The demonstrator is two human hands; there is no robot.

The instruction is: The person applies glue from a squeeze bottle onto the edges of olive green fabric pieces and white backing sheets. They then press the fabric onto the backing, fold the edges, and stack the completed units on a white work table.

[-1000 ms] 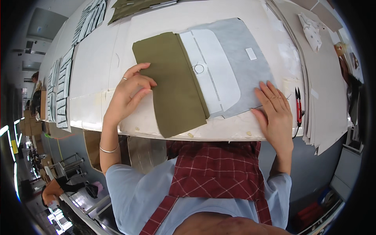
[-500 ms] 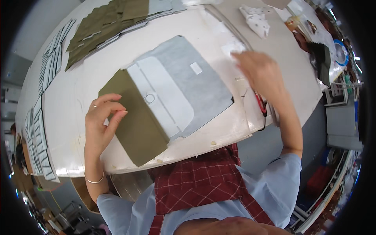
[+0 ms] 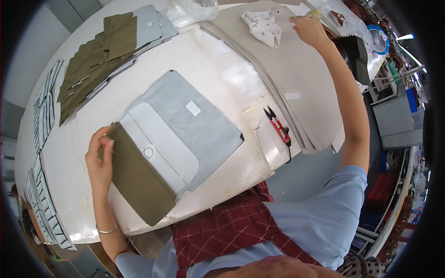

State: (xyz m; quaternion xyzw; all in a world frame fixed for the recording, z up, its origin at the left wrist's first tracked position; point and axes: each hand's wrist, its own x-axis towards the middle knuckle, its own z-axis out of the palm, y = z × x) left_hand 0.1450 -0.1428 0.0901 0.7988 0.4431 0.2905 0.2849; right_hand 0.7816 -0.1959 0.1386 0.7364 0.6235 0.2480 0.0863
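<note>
Olive fabric (image 3: 139,178) touches left hand (image 3: 99,160), well apart from right hand (image 3: 309,31).

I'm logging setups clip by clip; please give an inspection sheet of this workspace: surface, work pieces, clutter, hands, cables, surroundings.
Surface: white table, yellowish marks near the red snips.
Work pieces: grey panel; white piece on it; olive flap at its left.
Clutter: olive stack, striped pieces, snips, spotted cloth, grey sheets, plastic bag.
Hands: left hand at the flap's edge, grip unclear; right hand beside the cloth, contact unclear.
Cables: black cord at the snips' handle end.
Surroundings: grey floor, blue round thing far right.
</note>
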